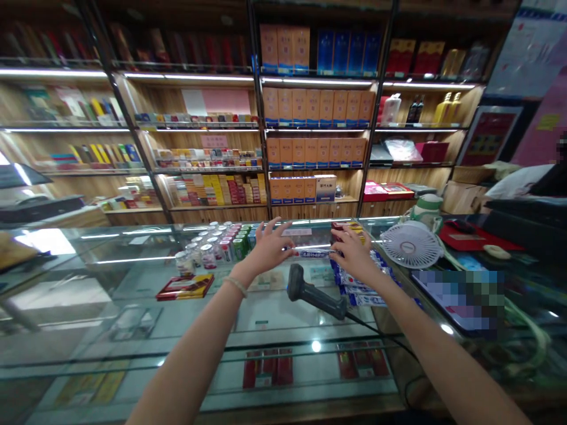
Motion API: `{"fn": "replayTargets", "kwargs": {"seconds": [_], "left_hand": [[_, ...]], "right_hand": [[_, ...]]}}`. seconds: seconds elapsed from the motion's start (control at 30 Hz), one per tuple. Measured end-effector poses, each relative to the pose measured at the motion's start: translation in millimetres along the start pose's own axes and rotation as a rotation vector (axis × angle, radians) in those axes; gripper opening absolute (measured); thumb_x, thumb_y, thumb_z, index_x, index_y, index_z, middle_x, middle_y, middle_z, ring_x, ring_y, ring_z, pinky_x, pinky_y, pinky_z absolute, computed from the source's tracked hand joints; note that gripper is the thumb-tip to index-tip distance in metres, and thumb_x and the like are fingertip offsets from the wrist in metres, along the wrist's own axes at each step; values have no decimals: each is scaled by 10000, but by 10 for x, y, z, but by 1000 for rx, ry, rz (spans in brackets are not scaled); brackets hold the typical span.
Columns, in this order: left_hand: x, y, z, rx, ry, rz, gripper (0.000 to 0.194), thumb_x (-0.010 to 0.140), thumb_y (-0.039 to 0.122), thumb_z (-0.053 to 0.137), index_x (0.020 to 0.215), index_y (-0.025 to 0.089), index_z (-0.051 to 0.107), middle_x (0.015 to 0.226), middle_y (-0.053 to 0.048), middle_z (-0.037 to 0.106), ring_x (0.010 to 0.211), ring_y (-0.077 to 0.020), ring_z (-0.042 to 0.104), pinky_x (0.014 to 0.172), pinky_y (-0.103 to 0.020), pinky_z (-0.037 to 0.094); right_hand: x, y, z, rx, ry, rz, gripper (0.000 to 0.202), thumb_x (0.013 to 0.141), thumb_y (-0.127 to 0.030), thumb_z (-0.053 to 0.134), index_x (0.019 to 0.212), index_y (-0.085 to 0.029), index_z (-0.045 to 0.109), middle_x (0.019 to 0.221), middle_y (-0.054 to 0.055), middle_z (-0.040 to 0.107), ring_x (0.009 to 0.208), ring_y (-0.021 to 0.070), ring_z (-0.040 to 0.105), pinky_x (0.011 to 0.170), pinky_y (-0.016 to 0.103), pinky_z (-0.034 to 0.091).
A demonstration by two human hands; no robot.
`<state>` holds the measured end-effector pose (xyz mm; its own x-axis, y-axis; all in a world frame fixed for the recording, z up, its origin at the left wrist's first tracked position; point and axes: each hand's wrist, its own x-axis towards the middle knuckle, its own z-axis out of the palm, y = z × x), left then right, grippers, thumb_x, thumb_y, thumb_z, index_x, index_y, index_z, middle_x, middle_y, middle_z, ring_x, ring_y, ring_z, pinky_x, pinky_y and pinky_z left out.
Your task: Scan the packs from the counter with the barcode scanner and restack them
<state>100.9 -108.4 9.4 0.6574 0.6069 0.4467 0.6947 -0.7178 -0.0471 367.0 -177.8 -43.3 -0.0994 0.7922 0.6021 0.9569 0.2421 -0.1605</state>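
Pinching a slim blue-and-white packet (312, 254) by its ends.
My left hand (267, 248) and right hand (354, 254), half-curled, grip it beyond the barcode scanner (315, 295).

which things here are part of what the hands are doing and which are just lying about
In use:
- left hand and right hand
- packet between them
- probably the blue pile by the right hand

Lying about:
- fan
- phone
- cans
- red-yellow packs

Unclear: scanner, untouched
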Motion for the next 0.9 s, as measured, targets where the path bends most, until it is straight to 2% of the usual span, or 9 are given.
{"fn": "replayTargets", "kwargs": {"seconds": [0.2, 0.37, 0.53, 0.67, 0.77, 0.9], "left_hand": [[-59, -249, 107, -6, 44, -98, 191, 914, 439, 640, 924, 296, 765, 1565, -32, 503, 1508, -367, 295, 1178, -705, 207], [-45, -398, 249, -51, 93, -146, 229, 933, 452, 608, 907, 285, 762, 1530, -39, 541, 1490, -358, 313, 1167, -684, 236], [-68, -441, 410, -91, 96, -204, 218, 927, 446, 628, 896, 270, 754, 1552, -41, 515, 1498, -342, 289, 1180, -651, 236], [-87, -439, 513, -136, 109, -192, 220, 932, 436, 624, 918, 261, 757, 1541, -57, 522, 1493, -344, 285, 1179, -654, 239], [-89, -436, 559, -155, 127, -201, 232, 936, 447, 618, 918, 265, 761, 1540, -52, 521, 1494, -337, 280, 1180, -646, 242], [-93, -454, 610, -172, 139, -191, 279, 945, 486, 595, 902, 262, 757, 1532, -49, 525, 1477, -326, 306, 1173, -624, 264]], "right_hand": [[291, -60, 168, -52, 5, -74, 194, 952, -319, 571, 911, -290, 758, 1495, 49, 581, 1468, 335, 379, 1134, 732, 159], [419, -39, 333, -5, 51, -79, 191, 950, -324, 568, 910, -287, 751, 1502, 51, 575, 1455, 341, 388, 1128, 727, 157], [396, -4, 522, 8, 109, -98, 202, 948, -331, 560, 898, -273, 747, 1489, 57, 586, 1458, 332, 376, 1150, 685, 156], [332, -7, 561, -62, 148, -102, 183, 949, -328, 566, 919, -266, 735, 1505, 60, 571, 1472, 318, 363, 1183, 655, 128], [290, -23, 530, -98, 174, -125, 186, 947, -362, 586, 1045, -277, 720, 1555, 71, 517, 1492, 313, 337, 1199, 635, 125], [252, -57, 514, -161, 211, -197, 306, 908, -421, 659, 1176, -274, 672, 1598, 96, 457, 1514, 319, 299, 1224, 618, 78]]}}
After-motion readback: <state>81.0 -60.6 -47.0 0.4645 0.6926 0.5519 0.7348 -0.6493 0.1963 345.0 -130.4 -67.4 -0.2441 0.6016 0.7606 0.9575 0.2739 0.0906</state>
